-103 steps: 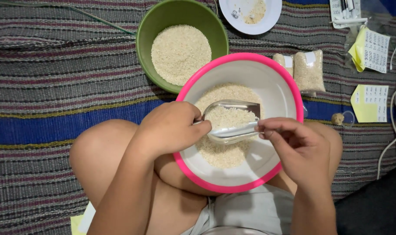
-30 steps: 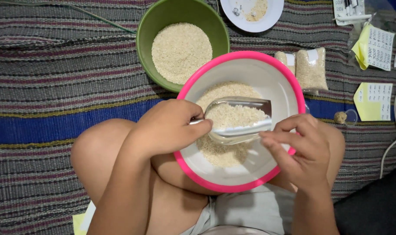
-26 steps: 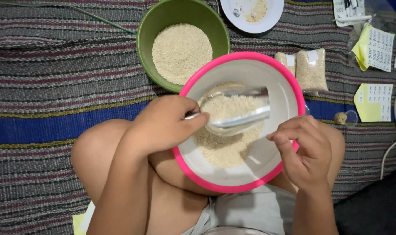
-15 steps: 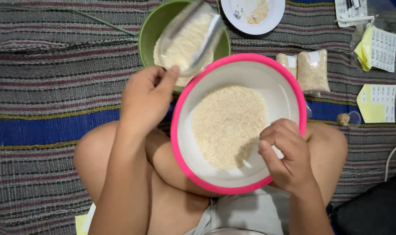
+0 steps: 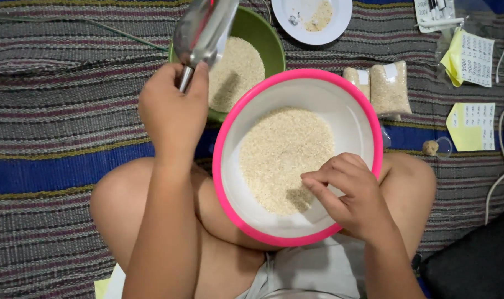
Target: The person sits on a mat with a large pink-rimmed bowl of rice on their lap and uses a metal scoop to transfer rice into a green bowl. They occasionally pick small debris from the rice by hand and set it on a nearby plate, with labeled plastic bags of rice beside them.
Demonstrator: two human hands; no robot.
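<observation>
Head view: left hand (image 5: pixel 171 113) raised over the striped woven mat (image 5: pixel 52 138), grip closed around the handle of a metal scoop (image 5: pixel 203 29); scoop tilted, its mouth above the green bowl (image 5: pixel 269 41), which holds pale grain. Can't tell if grain is left in the scoop. Right hand (image 5: pixel 354 194) rests inside the near rim of the pink-rimmed white bowl (image 5: pixel 229 138), fingers curled down, fingertips (image 5: pixel 313 185) touching the grain heap (image 5: pixel 285 158); grip narrow, pinched at the grain, can't tell if anything is held between the fingers. Pink-rimmed bowl sits on the person's crossed legs, knees showing on both sides, green bowl just behind it, rims overlapping in view. Two small clear bags of grain (image 5: pixel 382 86) lie on the mat just beside the pink rim, at right. White plate (image 5: pixel 340 16) with a little grain at the top edge. Yellow paper notes (image 5: pixel 472 124) further right, with a white cable (image 5: pixel 498 177) near them, and a small brownish lump (image 5: pixel 430 147) on the blue stripe
</observation>
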